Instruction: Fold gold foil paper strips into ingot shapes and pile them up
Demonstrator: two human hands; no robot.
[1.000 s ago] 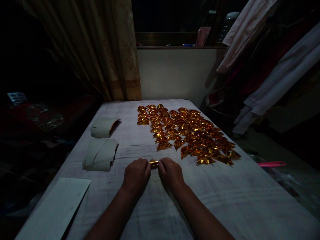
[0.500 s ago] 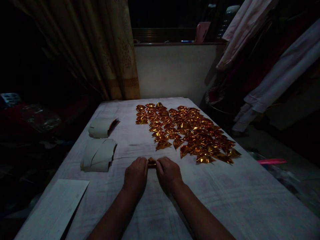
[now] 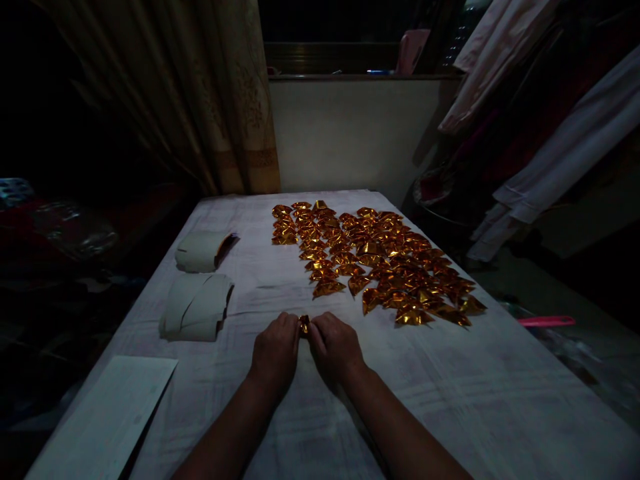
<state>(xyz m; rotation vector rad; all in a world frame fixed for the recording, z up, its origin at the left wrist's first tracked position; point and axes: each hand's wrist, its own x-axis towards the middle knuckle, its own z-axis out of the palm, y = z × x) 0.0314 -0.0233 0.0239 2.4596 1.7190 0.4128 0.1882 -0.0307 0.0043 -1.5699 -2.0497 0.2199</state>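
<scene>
A small gold foil piece (image 3: 303, 324) sits pinched between the left hand (image 3: 275, 352) and right hand (image 3: 336, 347), mostly hidden by their fingertips, just short of the spread of folded gold foil pieces (image 3: 380, 263) on the white-covered table (image 3: 450, 387). Left of that spread lie two grey paper stacks (image 3: 196, 307), dim in the low light.

Left hand (image 3: 275, 350) and right hand (image 3: 334, 345) at lower centre of frame, knuckles up, fingertips pinching small gold foil piece (image 3: 304, 324) between them on table (image 3: 450, 393). Above right – spread of folded gold foil pieces (image 3: 380, 263). Left of centre – two stacks of pale paper (image 3: 197, 307), one above other. White sheet (image 3: 105, 420) at lower left. Curtain (image 3: 200, 93) at upper left.
</scene>
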